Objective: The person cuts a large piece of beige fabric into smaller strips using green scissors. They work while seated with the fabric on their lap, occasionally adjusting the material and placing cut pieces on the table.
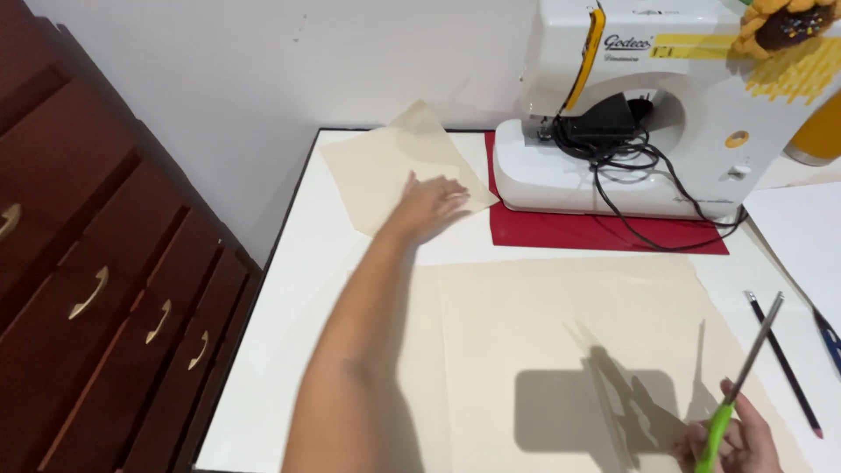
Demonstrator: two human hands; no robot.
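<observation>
Two hands are far apart: the left hand [431,203] lies flat and open on the small paper piece [394,171] at the far left, while the right hand [734,436] grips green-handled scissors [746,363] pointing up near the big paper sheet [561,350], so a bump could poke someone.

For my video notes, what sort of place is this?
Probably a home sewing corner: a white sewing machine on a white table, beige fabric spread out, scissors in the right hand.
</observation>
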